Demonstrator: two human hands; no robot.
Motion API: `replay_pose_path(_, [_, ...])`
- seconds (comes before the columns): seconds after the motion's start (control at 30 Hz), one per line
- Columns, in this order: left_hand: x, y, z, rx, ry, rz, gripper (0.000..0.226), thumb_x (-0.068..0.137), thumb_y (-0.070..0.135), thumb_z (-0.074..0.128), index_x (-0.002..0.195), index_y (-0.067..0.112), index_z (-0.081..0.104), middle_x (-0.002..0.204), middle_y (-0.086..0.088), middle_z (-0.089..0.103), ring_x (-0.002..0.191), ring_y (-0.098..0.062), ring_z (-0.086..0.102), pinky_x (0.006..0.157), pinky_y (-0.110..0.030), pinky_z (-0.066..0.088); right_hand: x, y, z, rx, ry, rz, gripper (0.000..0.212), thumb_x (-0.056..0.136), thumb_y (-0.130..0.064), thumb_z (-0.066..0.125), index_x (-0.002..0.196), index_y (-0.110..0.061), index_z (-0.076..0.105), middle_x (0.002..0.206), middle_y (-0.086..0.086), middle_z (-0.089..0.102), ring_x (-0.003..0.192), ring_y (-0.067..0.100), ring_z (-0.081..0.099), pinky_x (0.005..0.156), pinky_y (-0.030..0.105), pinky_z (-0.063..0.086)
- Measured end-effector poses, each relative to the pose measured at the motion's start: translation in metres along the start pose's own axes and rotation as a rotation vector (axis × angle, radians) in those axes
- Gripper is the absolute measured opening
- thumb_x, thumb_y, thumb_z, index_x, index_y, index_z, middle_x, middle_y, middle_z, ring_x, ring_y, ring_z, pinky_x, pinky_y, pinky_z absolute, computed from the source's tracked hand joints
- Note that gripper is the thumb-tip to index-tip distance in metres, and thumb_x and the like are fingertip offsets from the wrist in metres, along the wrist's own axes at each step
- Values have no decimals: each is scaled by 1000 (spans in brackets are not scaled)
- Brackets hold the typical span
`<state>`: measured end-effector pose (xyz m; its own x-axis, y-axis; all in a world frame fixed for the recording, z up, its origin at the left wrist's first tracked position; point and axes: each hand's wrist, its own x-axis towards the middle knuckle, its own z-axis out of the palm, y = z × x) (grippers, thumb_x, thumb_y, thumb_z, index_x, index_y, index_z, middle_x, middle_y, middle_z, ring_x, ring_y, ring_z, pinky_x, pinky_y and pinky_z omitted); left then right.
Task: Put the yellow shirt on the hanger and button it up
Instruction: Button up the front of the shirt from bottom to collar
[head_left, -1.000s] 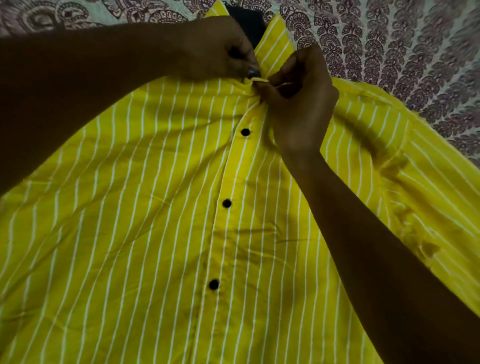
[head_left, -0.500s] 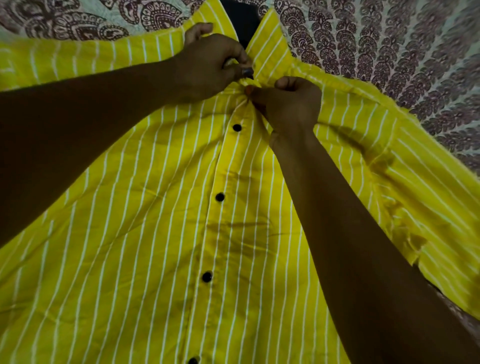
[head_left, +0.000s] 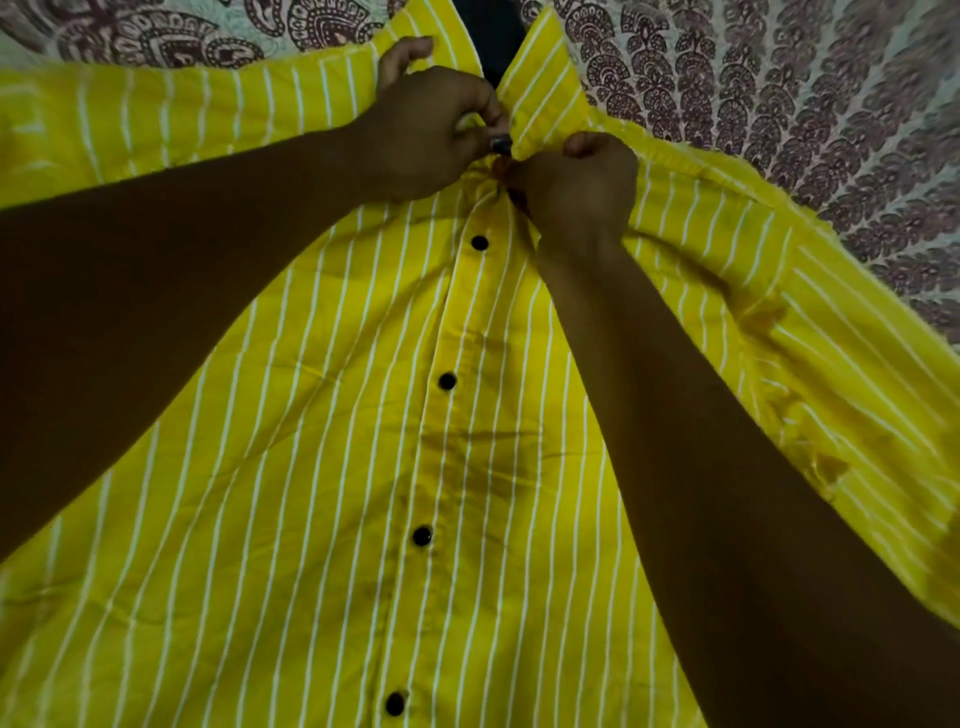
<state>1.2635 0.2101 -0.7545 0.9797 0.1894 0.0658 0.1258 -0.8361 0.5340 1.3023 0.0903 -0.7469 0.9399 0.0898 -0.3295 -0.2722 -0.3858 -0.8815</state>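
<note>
The yellow shirt (head_left: 322, 467) with thin white stripes lies spread flat, front up, collar at the top. Several black buttons (head_left: 447, 381) run down its closed placket. My left hand (head_left: 431, 130) pinches the fabric at the neck, left of the placket top, with a small dark button at its fingertips. My right hand (head_left: 582, 187) grips the facing edge just below the collar, touching the left hand. A dark piece (head_left: 491, 36) shows inside the collar opening; I cannot tell if it is the hanger.
A white bedsheet (head_left: 753, 104) printed with maroon paisley lies under the shirt, showing at the top and right. The shirt's right sleeve (head_left: 857, 389) is creased along the right edge.
The view shifted so the shirt sits lower in frame. My right hand dropped from the collar to the placket top and curled tighter; my left hand stays at the neck.
</note>
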Motion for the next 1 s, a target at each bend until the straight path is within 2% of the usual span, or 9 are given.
replay_pose_path(0.1, [0,0,2,37,12,4,22,96,22,44,110,14,60,117,2,62,119,-16,50,114,-38,-2,-13,7,0,-48,83,-216,53,60,-12,81,62,-25,30,59,-7,51,54,11,48,52,19,34])
replay_pose_path(0.2, [1,2,4,58,30,4,25,97,26,42,110,15,60,120,1,62,120,-16,49,114,-37,-1,-18,17,2,-27,155,-358,53,58,-2,76,62,-28,30,56,-6,52,54,14,51,55,27,41])
replay_pose_path(0.3, [0,1,3,34,36,22,25,98,27,41,111,16,60,118,2,62,116,-16,52,114,-36,-1,-17,19,3,-12,144,-360,54,58,-4,78,64,-28,31,54,-8,52,56,14,55,62,32,48])
replay_pose_path(0.5, [-5,-4,1,-110,31,89,24,95,32,47,105,13,58,99,11,59,86,-2,50,111,-32,-1,-17,16,4,96,148,-318,53,62,-3,78,65,-27,31,53,-7,50,52,12,50,60,29,44])
replay_pose_path(0.67, [-4,-3,-2,-119,49,68,29,89,37,55,97,12,66,89,13,55,78,9,38,112,-34,2,-21,20,3,148,132,-345,52,64,0,76,66,-27,32,51,-10,45,50,12,47,61,40,47])
replay_pose_path(0.83, [2,7,-8,-159,-23,-45,28,86,36,61,99,12,68,53,9,41,59,-4,37,114,-34,10,-21,22,4,185,145,-369,54,62,9,71,66,-28,32,52,-11,45,52,13,48,63,45,48])
replay_pose_path(0.9, [6,7,-13,-216,-86,-65,29,83,36,65,98,12,70,48,11,51,51,0,42,94,-19,36,-22,25,3,182,131,-390,53,61,9,70,67,-28,32,53,-10,44,52,13,47,62,43,48])
replay_pose_path(0.97, [10,7,-18,-250,-133,-86,28,80,35,68,97,12,70,42,26,48,45,7,43,51,-6,33,-22,26,0,233,104,-394,52,61,11,69,68,-25,34,54,-9,45,53,12,48,64,43,48])
replay_pose_path(1.0, [10,8,-18,-260,-137,-90,28,80,35,69,97,12,71,41,26,48,44,8,43,47,-6,29,-21,26,-2,264,92,-382,51,61,13,69,68,-24,35,55,-7,46,53,11,49,65,41,48])
